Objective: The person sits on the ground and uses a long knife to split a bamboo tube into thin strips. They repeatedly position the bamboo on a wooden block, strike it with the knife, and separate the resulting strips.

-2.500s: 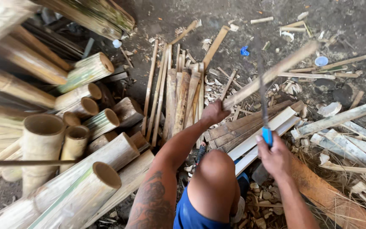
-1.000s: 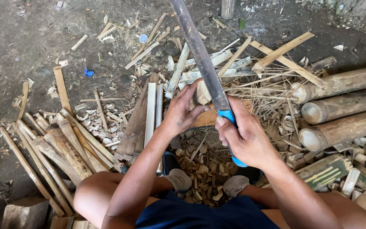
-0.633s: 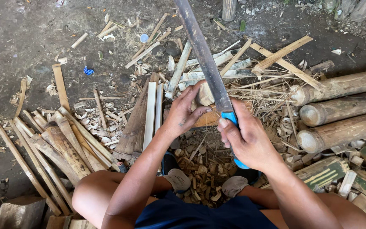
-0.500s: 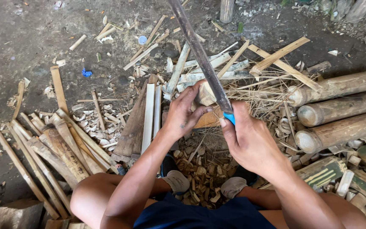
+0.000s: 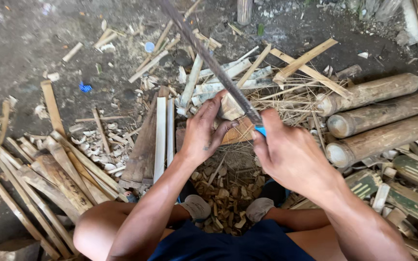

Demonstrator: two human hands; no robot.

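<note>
Gripping the blue handle of a long dark metal blade [image 5: 209, 63], the right hand [image 5: 291, 154] has its fingers clenched tight around it. The blade slants up and away to the left, a bit lower and flatter than it was half a second ago, so its edge now sits closer to the wood. The left hand [image 5: 204, 130] holds a small pale piece of split bamboo [image 5: 231, 108] upright, fingers wrapped on it, right beside the blade. This hand has barely moved in the last second, so the piece stays steady while the blade comes to it.

Below the hands lies a heap of little brown bamboo chips [image 5: 218, 193] on the dirt floor [image 5: 20, 43], between the person's feet. Three thick round bamboo logs [image 5: 378, 116] lie to the right. Flat bamboo slats [image 5: 49, 169] are stacked to the left, well apart from the hands.
</note>
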